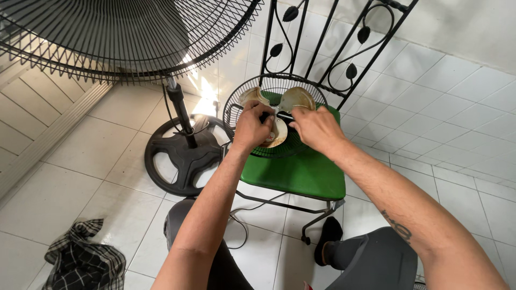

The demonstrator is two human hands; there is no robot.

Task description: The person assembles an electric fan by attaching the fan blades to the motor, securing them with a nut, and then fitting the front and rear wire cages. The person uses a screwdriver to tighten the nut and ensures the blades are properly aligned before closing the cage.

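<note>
Head view: both hands [285, 126] hide the small fan [269, 102] hub.

I note the small fan's blades [296, 99] look like cream plastic with a dull, grimy finish, set in a black wire guard [236, 102]. The chair seat [301, 174] reads as smooth glossy green plastic on a black metal frame [322, 59]. The floor tiles [446, 102] are glossy white ceramic; the checked rag [80, 260] is soft matt cloth.

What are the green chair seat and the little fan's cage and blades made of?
The green chair seat looks like smooth padded vinyl or plastic; it shines softly. The small round black fan cage seems to be thin painted metal wire. The see-through yellowed fan blades look like plastic, since light passes through them.
</note>
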